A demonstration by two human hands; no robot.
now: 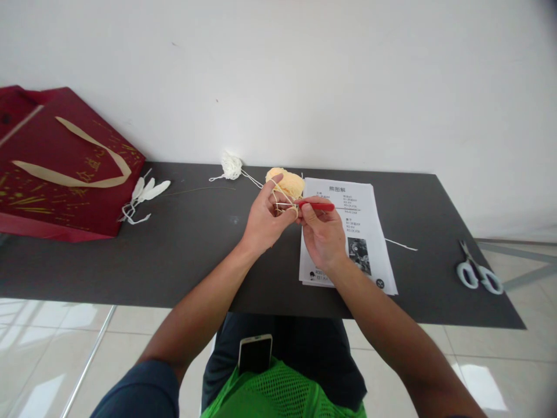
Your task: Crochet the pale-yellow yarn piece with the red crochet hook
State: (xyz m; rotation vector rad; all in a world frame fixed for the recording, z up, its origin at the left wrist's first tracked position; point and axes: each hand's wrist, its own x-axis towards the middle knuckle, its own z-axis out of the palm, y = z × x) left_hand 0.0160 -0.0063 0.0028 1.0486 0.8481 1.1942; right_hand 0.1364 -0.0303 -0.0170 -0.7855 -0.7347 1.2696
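Observation:
My right hand [322, 229] is closed round the red handle of a crochet hook [319, 206], whose thin metal shaft points left. Pale yellow yarn [282, 190] runs over the raised index finger of my left hand [266, 217] and down to its pinched thumb and fingers, where the hook's tip meets it. The exact stitch between the fingertips is too small to make out. Just behind my hands sits a ball of yellow yarn [291, 183], partly hidden by the left index finger. Under my right hand lie printed pattern sheets [361, 203].
A ball of white yarn [231, 166] rests by the wall. At the left stand a red gift bag [82, 174] and white feather-like pieces [150, 190]. Scissors [478, 273] lie near the table's [418, 203] right edge. On my lap is a phone [255, 353].

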